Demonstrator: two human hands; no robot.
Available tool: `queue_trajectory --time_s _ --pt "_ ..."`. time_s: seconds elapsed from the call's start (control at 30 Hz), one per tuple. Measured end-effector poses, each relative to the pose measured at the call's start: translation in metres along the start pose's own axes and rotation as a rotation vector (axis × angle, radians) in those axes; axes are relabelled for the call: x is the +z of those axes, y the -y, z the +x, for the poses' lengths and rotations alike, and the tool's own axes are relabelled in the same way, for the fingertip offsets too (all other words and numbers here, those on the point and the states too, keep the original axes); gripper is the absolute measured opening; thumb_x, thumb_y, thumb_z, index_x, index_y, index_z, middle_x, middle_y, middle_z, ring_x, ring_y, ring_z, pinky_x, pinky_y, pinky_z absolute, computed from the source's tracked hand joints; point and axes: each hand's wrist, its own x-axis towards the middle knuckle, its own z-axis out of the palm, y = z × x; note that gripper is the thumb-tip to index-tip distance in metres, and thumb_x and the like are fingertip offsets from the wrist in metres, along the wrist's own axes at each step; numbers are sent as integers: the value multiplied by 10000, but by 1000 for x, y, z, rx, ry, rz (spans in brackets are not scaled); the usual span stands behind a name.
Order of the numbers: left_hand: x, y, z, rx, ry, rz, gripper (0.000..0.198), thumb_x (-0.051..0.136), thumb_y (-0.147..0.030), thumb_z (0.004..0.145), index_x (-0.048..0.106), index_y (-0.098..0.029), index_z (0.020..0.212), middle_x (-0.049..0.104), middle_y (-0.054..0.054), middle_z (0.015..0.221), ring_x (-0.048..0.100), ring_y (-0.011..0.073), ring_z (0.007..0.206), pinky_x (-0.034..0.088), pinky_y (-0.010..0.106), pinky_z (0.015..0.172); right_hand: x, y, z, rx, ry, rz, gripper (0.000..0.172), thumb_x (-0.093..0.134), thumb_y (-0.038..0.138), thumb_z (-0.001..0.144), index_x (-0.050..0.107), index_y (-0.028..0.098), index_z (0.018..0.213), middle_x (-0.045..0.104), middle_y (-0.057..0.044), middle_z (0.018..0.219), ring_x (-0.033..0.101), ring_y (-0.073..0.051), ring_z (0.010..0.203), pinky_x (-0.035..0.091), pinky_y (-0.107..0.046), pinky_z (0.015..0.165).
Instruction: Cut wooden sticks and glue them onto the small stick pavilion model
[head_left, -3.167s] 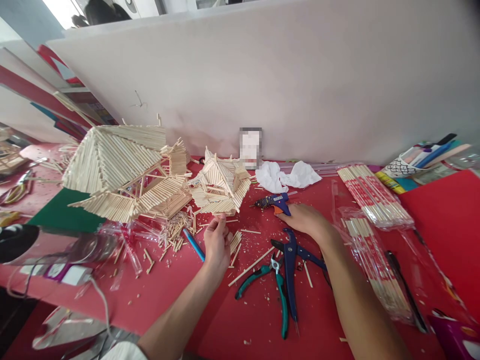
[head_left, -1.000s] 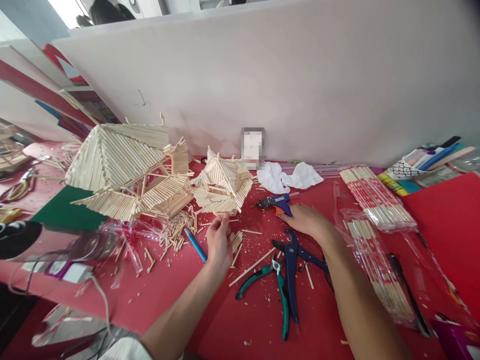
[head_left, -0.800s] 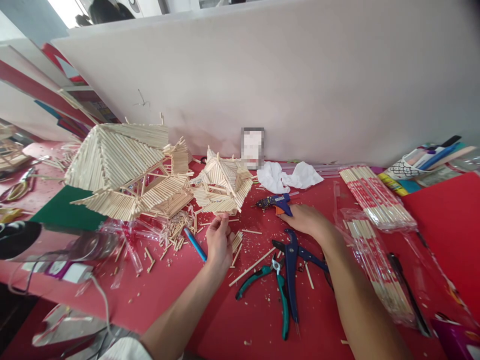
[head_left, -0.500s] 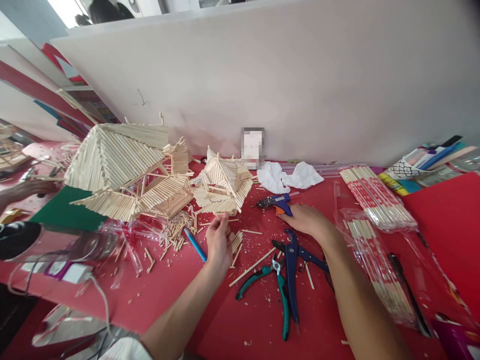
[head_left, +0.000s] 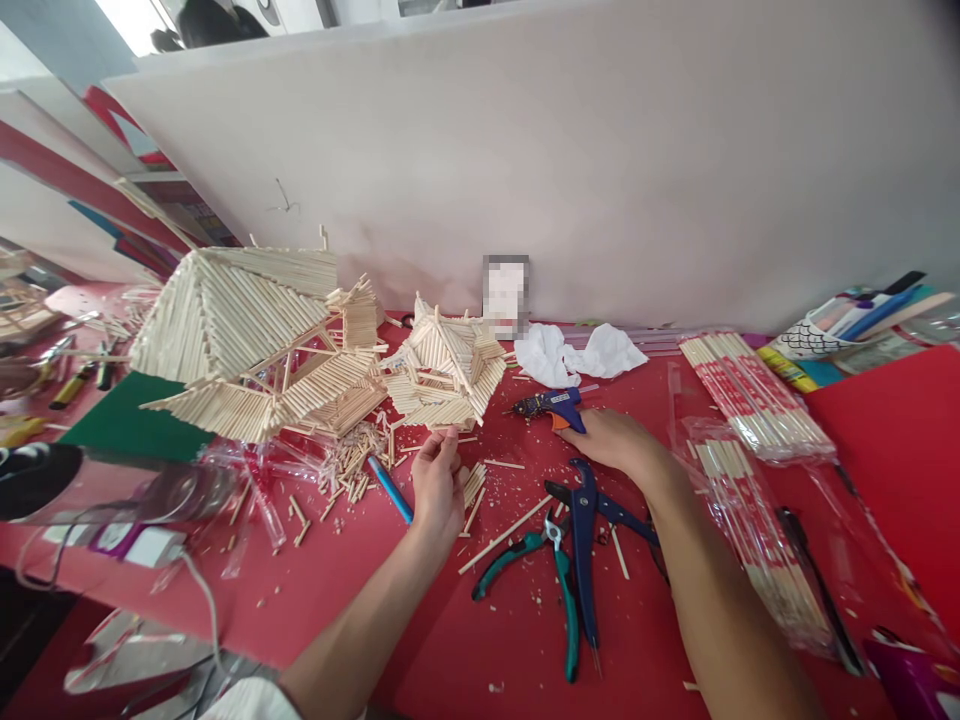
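Note:
My left hand (head_left: pixel 437 482) is closed in a pinch at the lower front edge of a small pagoda-like model of wooden sticks (head_left: pixel 442 370), pressing a stick piece against it. My right hand (head_left: pixel 611 440) rests on the red table (head_left: pixel 465 640), its fingers curled on the handle of a blue glue gun (head_left: pixel 551 405) that lies flat with its nozzle pointing left. A larger stick-built roof model (head_left: pixel 247 340) stands to the left, on a green sheet.
Teal pliers (head_left: pixel 551 570) and blue cutters (head_left: pixel 585 540) lie between my forearms. A blue pen (head_left: pixel 388 489) and several cut stick bits (head_left: pixel 352 465) lie left of my left hand. Packs of chopsticks (head_left: pixel 750 395) lie right. White tissue (head_left: pixel 574 352) sits by the partition. Tools lie far left.
Both my hands have stayed almost still. At the far left, another person's hand came into view over the tools and has since drawn back.

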Motion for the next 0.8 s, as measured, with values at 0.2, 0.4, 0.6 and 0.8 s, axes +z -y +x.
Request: queue_trajectory --time_s 0.2,0.4,0.6,0.8 --pt "-17 -11 -12 -39 36 83 564 945 -394 547 516 -194 853 256 -131 570 172 17 437 147 144 356 -1 0 0 6 8 0 432 464 495 992 729 156 1042 743 -181 1103 700 -335 1014 426 -329 705" --pt "-56 -43 -16 25 122 332 521 868 -429 689 406 -228 818 244 -120 598 156 37 458 146 171 398 -1 0 -3 -10 -41 -26 381 517 470 980 702 142 1037 747 -159 1003 705 -305 925 395 -318 674" --pt "-76 -80 6 278 259 764 417 742 -445 814 390 -220 808 366 -86 662 284 62 517 245 194 482 -17 2 -32 74 -196 -122 349 521 472 992 650 149 960 717 -137 904 687 -289 854 343 -305 620" --pt "-70 -93 35 378 370 1098 338 745 -377 779 451 -213 751 410 -70 627 373 105 556 282 236 545 -23 54 -60 -171 -230 117 321 506 443 1003 630 204 828 707 -42 766 643 -185 691 314 -265 591"
